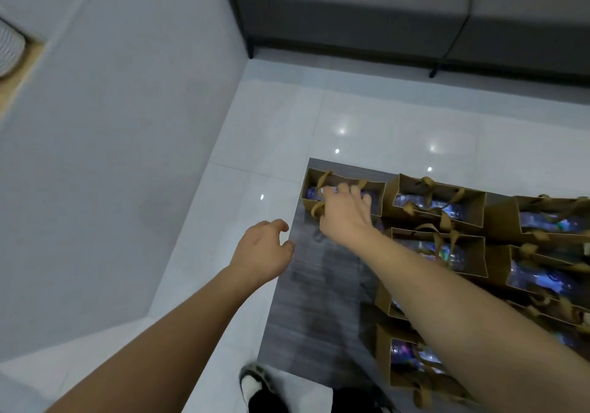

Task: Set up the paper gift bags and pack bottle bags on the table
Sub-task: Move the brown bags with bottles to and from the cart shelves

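Several brown paper gift bags with ribbon handles stand open on a dark wood-grain table (319, 285), each holding clear plastic bottles. My right hand (346, 218) reaches across to the far-left bag (348, 179). Its spread fingers lie over the bag's mouth, touching the bottles (311, 193) inside, and the thumb sits next to the near handle (317, 209). My left hand (261, 253) hovers at the table's left edge with loosely curled fingers and holds nothing. More filled bags (437, 202) stand in rows to the right, partly hidden by my right forearm.
White glossy floor tiles (287, 125) surround the table. A grey sofa (351, 23) stands beyond it, and a grey wall (111, 125) runs along the left. My shoe (255, 384) shows at the table's near corner.
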Demonstrator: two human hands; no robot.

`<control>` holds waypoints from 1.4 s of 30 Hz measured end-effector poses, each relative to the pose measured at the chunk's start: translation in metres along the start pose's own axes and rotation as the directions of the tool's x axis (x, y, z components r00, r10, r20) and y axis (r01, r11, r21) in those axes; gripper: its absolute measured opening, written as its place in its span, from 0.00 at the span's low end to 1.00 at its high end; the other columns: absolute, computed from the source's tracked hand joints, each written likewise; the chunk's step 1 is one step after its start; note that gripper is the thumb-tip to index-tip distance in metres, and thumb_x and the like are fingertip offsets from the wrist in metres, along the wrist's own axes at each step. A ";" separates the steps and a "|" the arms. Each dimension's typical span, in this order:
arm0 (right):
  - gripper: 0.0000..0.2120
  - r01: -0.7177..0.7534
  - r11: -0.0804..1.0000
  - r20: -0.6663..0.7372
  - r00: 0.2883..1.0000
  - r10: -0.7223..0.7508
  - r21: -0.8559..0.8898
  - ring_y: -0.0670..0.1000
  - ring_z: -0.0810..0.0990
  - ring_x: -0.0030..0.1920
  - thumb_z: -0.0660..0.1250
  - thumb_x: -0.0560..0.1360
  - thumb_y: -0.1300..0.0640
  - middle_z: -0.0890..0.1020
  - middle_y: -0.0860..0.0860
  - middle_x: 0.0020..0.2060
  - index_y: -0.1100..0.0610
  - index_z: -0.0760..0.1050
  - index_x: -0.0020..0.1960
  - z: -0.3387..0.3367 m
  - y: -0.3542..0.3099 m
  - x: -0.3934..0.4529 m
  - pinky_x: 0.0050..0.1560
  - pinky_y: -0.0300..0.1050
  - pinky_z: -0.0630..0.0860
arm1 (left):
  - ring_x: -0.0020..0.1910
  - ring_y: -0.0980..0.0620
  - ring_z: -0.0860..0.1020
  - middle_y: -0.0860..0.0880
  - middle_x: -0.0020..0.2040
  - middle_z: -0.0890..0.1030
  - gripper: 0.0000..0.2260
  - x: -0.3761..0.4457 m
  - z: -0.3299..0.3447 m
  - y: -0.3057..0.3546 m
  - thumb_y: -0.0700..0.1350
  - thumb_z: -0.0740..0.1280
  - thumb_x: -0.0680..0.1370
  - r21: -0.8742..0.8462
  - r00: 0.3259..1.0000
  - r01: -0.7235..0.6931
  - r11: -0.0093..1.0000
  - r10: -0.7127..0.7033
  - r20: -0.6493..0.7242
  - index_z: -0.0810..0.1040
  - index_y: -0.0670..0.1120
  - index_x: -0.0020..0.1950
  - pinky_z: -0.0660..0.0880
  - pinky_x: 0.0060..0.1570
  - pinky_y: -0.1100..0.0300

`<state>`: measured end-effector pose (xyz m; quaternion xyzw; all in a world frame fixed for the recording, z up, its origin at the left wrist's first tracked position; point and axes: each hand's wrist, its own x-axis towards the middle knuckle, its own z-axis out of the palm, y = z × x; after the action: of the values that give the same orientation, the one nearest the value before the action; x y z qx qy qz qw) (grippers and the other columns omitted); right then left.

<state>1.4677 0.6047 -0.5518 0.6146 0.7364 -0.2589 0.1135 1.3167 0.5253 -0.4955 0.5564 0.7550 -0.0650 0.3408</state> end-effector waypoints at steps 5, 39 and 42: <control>0.26 -0.069 0.997 0.024 0.997 0.068 0.033 0.59 0.67 0.68 0.69 0.76 0.54 0.71 0.57 0.68 0.53 0.68 0.72 0.007 -0.006 -0.052 0.65 0.58 0.66 | 0.64 0.46 0.76 0.46 0.69 0.76 0.18 -0.006 -0.023 0.014 0.51 0.63 0.82 0.052 0.993 -0.113 0.992 0.114 -0.009 0.73 0.49 0.72 0.72 0.62 0.56; 0.26 -0.767 0.326 -0.352 0.139 0.926 0.553 0.60 0.68 0.67 0.64 0.76 0.49 0.71 0.54 0.66 0.50 0.64 0.73 0.030 0.068 -0.666 0.64 0.55 0.67 | 0.65 0.42 0.74 0.42 0.66 0.78 0.20 -0.435 0.139 0.235 0.53 0.64 0.79 0.160 -0.073 -0.976 -0.148 0.913 0.401 0.75 0.47 0.69 0.72 0.63 0.53; 0.29 -0.779 0.245 -0.349 0.036 0.937 0.577 0.59 0.66 0.69 0.64 0.77 0.48 0.70 0.54 0.69 0.49 0.61 0.77 0.055 0.096 -0.744 0.65 0.55 0.66 | 0.65 0.43 0.75 0.43 0.66 0.77 0.20 -0.511 0.192 0.265 0.52 0.62 0.80 0.127 -0.171 -0.960 -0.250 0.880 0.444 0.74 0.47 0.71 0.72 0.63 0.54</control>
<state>1.7147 -0.0432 -0.2601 0.9831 0.1614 0.0109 -0.0862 1.7114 0.1252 -0.2667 0.9792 -0.0110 0.0031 0.2026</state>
